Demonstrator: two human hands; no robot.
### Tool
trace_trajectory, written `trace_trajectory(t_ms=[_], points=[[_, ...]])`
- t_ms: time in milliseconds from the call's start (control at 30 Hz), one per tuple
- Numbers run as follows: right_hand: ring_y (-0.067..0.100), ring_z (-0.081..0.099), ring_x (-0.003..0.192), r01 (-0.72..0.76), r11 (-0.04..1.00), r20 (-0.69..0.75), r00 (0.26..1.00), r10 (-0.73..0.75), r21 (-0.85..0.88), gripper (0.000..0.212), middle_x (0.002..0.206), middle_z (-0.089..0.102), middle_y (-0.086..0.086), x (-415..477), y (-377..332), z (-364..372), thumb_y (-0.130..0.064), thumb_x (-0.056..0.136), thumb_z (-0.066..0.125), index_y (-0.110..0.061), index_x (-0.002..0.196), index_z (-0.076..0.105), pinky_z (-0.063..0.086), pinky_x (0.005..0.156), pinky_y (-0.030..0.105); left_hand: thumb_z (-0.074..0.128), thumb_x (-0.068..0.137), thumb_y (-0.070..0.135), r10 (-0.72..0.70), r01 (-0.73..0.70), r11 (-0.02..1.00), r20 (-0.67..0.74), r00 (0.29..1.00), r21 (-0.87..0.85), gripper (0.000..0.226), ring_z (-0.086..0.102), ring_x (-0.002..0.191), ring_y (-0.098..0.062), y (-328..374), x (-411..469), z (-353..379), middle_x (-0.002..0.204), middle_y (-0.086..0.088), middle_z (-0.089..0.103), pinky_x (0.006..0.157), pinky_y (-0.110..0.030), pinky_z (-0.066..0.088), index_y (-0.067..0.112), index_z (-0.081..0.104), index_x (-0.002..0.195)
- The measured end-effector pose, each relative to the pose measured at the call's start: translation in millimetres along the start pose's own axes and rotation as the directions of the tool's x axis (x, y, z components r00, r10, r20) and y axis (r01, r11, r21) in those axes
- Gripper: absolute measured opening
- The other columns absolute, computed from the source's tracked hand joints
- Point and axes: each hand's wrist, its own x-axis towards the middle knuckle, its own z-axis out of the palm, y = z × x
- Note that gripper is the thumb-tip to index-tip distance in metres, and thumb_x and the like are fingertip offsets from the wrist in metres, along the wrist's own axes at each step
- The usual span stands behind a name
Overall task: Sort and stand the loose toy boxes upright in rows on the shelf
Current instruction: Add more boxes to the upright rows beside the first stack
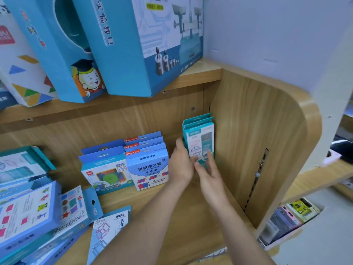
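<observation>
Teal-and-white cardboard toy boxes (198, 131) stood upright, one behind another, in the back right corner of the light wooden shelf board (177, 217). Their right sides were against the wooden side panel (248, 142). The left hand (181, 163) gripped the front box of this row at its lower left edge, with the thumb raised along the edge and the fingers curled onto the lower front. The right hand (209, 173) was released, its fingers straight and resting against the bottom of the same front face; blur hid the exact contact.

Just left of the hands, apart from the teal row, a row of pale blue boxes with red brand labels (148, 169) stood upright. The front one showed red and blue squares. Touching that row's left side stood a shorter row of blue boxes picturing a green disc (107, 175).

Toward the front left corner of the board lay a loose heap of blue boxes (28, 217), flat and overlapping. A white box printed with a cube frame (108, 232) lay tilted at the heap's right edge. Another teal box (19, 165) lay face-up behind the heap, near the left edge.

On the board above stood large blue cartons (129, 44).
</observation>
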Motion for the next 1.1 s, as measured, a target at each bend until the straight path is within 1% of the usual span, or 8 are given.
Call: trace_trajectory(t_ms=[100, 233, 500, 733, 833, 933, 1033, 1100], points=[[0.011, 0.043, 0.132, -0.059, 0.992, 0.022, 0.998, 0.057, 0.107, 0.054, 0.147, 0.042, -0.008, 19, 3, 1, -0.033, 0.098, 0.048, -0.038, 0.147, 0.027, 0.036, 0.111, 0.041, 0.062, 0.081, 0.007, -0.053, 0.052, 0.998, -0.012, 0.999, -0.043, 0.062, 0.058, 0.107, -0.030, 0, 13, 6, 0.120, -0.010, 0.058, 0.083, -0.042, 0.050, 0.016, 0.030, 0.133], [0.012, 0.052, 0.123, -0.087, 0.960, 0.030, 0.996, 0.082, 0.264, 0.050, 0.142, 0.049, -0.006, 39, 8, 3, -0.038, 0.097, 0.046, -0.036, 0.145, 0.032, 0.042, 0.106, 0.042, 0.061, 0.083, 0.004, -0.088, 0.089, 0.969, 0.015, 0.996, -0.229, 0.071, 0.058, 0.114, -0.022, -6, 16, 11, 0.129, -0.004, 0.056, 0.092, -0.042, 0.050, 0.023, 0.025, 0.141], [0.014, 0.055, 0.121, -0.155, 0.942, 0.063, 0.988, 0.143, 0.297, 0.074, 0.137, 0.054, -0.010, 57, 7, 6, -0.069, 0.071, 0.052, -0.040, 0.138, 0.044, 0.044, 0.104, 0.045, 0.053, 0.084, -0.004, -0.107, 0.144, 0.928, 0.127, 0.986, -0.344, 0.075, 0.051, 0.123, -0.019, -7, 13, 5, 0.135, 0.000, 0.052, 0.099, -0.043, 0.048, 0.021, 0.020, 0.147], [0.017, 0.053, 0.124, -0.166, 0.933, 0.120, 0.984, 0.133, 0.320, 0.052, 0.140, 0.051, -0.006, 48, 7, 1, -0.053, 0.089, 0.049, -0.037, 0.138, 0.045, 0.051, 0.095, 0.046, 0.051, 0.081, 0.000, -0.123, 0.172, 0.935, 0.169, 0.978, -0.311, 0.072, 0.054, 0.120, -0.018, 6, 8, -3, 0.129, 0.005, 0.056, 0.101, -0.041, 0.046, 0.023, 0.023, 0.144], [0.017, 0.053, 0.125, -0.121, 0.949, 0.100, 0.990, 0.095, 0.293, 0.046, 0.139, 0.052, -0.006, 38, 1, -4, -0.044, 0.096, 0.048, -0.034, 0.140, 0.043, 0.053, 0.092, 0.042, 0.047, 0.085, -0.004, -0.040, 0.081, 0.947, 0.137, 0.990, -0.312, 0.070, 0.053, 0.118, -0.012, 22, -14, -22, 0.123, 0.016, 0.053, 0.096, -0.023, 0.044, 0.020, 0.022, 0.146], [0.015, 0.055, 0.122, -0.086, 0.960, 0.057, 0.996, 0.073, 0.266, 0.040, 0.135, 0.055, -0.007, 22, -12, -7, -0.037, 0.098, 0.047, -0.034, 0.138, 0.046, 0.052, 0.092, 0.042, 0.046, 0.086, -0.007, 0.045, -0.035, 0.958, 0.031, 0.998, -0.283, 0.064, 0.051, 0.108, 0.006, 20, -45, -57, 0.111, 0.035, 0.045, 0.086, -0.005, 0.041, 0.025, 0.036, 0.141], [0.011, 0.056, 0.117, -0.072, 0.978, 0.036, 0.997, 0.067, 0.197, 0.032, 0.130, 0.055, -0.008, 2, -26, -1, -0.030, 0.098, 0.050, -0.036, 0.130, 0.052, 0.052, 0.088, 0.035, 0.051, 0.083, -0.007, 0.057, -0.091, 0.981, -0.194, 0.979, -0.172, 0.054, 0.058, 0.095, 0.003, -9, -65, -96, 0.111, 0.020, 0.057, 0.076, -0.012, 0.049, 0.031, 0.055, 0.122], [0.011, 0.055, 0.117, -0.079, 0.984, 0.072, 0.995, 0.068, 0.157, 0.031, 0.129, 0.055, -0.006, -7, -30, 7, -0.023, 0.097, 0.052, -0.034, 0.126, 0.055, 0.051, 0.093, 0.038, 0.055, 0.081, -0.006, -0.009, -0.026, 0.993, -0.306, 0.952, -0.111, 0.050, 0.059, 0.091, -0.004, -36, -72, -114, 0.106, 0.010, 0.059, 0.073, -0.012, 0.046, 0.027, 0.058, 0.117]])
